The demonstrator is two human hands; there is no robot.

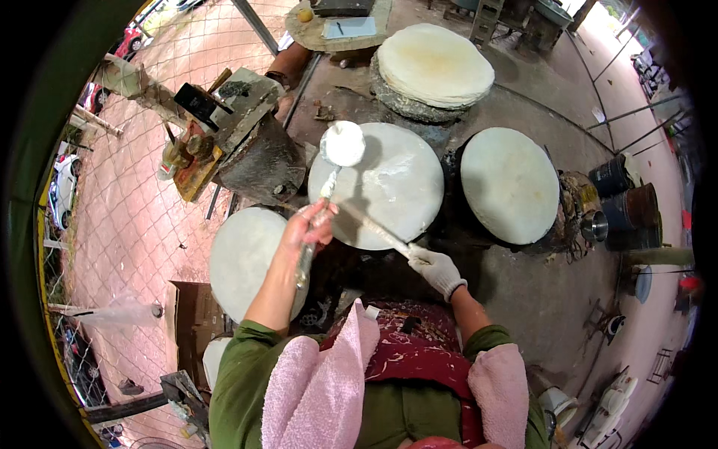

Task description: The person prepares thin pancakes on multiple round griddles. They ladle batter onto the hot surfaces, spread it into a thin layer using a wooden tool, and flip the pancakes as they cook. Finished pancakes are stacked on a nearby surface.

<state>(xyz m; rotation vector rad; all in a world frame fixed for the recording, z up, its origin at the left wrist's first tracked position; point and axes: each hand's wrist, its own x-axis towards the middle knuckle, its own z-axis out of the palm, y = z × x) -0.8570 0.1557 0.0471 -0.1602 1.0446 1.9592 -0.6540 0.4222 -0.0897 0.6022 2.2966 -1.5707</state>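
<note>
My bare left hand (312,223) is closed around the handle of a ladle (328,188). At the ladle's far end, a white mass, dough or batter (342,144), hangs over the left part of the middle round griddle (404,179). In a white knitted glove, my right hand (436,269) grips a long pale stick or scraper (384,232), whose far end reaches over the same griddle's near left part. A thin whitish layer with smears covers that griddle. Pale round surfaces lie on the right griddle (510,185) and the left griddle (249,261).
Beyond the griddles, a thick stack of round white sheets (436,64) rests on a round base. A cluttered stand (261,151) is at left, near another person's arm (291,62). Dark buckets (642,207) and a metal cup (594,225) stand at right. A cardboard box (196,320) is at lower left.
</note>
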